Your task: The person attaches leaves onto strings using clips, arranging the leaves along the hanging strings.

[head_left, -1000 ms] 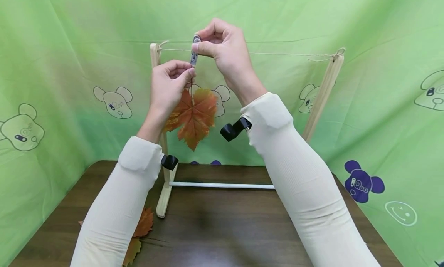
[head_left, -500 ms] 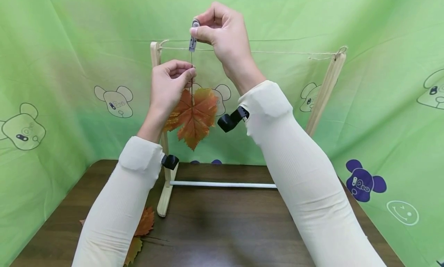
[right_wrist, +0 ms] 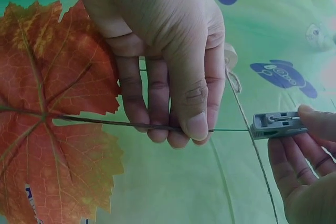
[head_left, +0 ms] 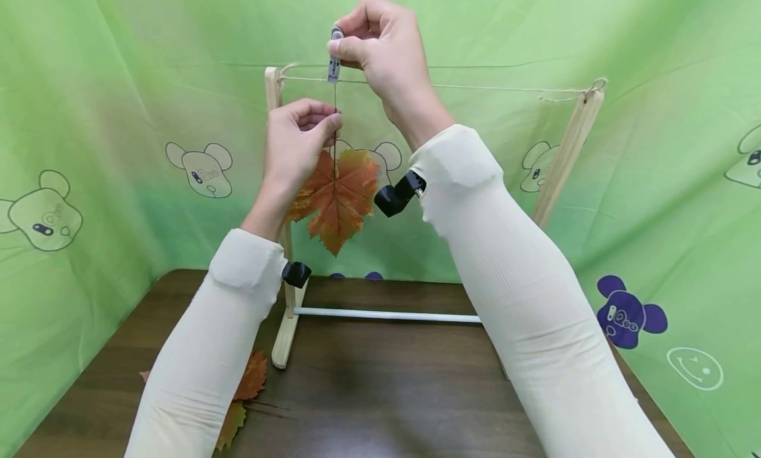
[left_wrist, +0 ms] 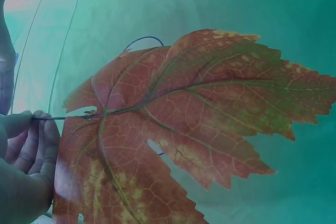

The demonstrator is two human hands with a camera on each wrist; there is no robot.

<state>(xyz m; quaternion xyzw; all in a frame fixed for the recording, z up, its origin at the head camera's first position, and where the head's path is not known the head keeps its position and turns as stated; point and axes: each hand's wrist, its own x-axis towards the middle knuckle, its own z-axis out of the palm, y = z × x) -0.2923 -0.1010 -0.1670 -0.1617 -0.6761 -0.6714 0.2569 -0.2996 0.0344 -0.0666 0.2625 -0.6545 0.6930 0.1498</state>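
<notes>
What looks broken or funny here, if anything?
Nothing stands out. The autumn leaf hangs point-down from its stem, pinched in the left hand; the right hand holds the clothespin at the twine, which is tied at both ends.

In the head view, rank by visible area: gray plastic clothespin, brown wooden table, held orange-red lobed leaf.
Largest to smallest:
1. Brown wooden table
2. Held orange-red lobed leaf
3. Gray plastic clothespin

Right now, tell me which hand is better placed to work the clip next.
The right hand, I'd judge: it pinches the clip by the string, while the left hand pinches the leaf stem lower down.
</notes>
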